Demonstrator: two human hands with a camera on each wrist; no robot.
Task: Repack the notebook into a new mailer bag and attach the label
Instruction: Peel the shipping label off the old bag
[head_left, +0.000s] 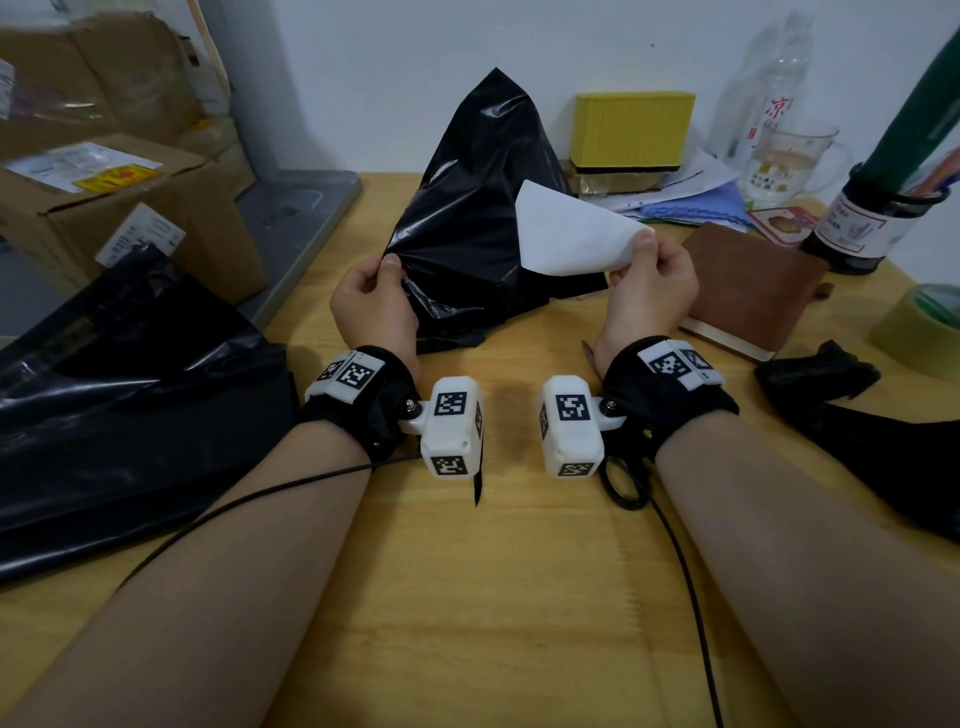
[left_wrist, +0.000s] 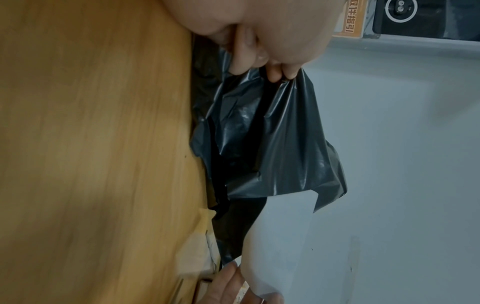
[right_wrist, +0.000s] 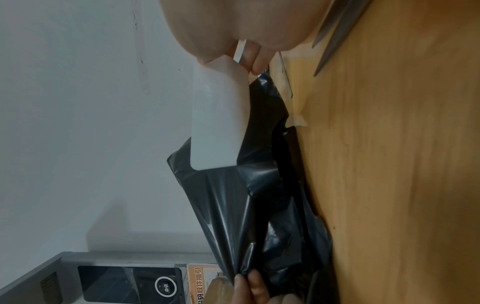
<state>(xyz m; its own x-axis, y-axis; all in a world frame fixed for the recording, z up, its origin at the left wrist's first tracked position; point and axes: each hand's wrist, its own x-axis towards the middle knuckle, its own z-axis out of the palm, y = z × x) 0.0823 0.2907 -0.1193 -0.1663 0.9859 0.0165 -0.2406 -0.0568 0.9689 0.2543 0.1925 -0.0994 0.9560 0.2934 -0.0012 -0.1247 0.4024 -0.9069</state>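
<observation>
Nearest us, our left hand (head_left: 371, 306) pinches a bunched fold of the black mailer bag (head_left: 467, 228) between thumb and curled fingers, anchoring the film so it cannot slide. The left wrist view shows those fingertips (left_wrist: 275, 75) closed on the gathered plastic, which fans out taut beyond them.

Across from it, our right hand (head_left: 652, 283) pinches one corner of the white label (head_left: 571, 236), thumb on top and the other fingers curled beneath. The sheet rises away from those fingers, and its far edge meets the black film; we judge it is being peeled off this bag, which would explain why the two hands pull apart. Whether the far edge is stuck or only lying there, we cannot tell.

Just beyond the right hand's knuckles, to the outer side, the brown notebook (head_left: 753, 286) lies flat on the wooden table (head_left: 493, 597), outside any bag. Well out past the left hand lies a larger sheet of black plastic (head_left: 119, 405), perhaps the new mailer. Scissors (head_left: 623, 483) rest under our right wrist.
</observation>
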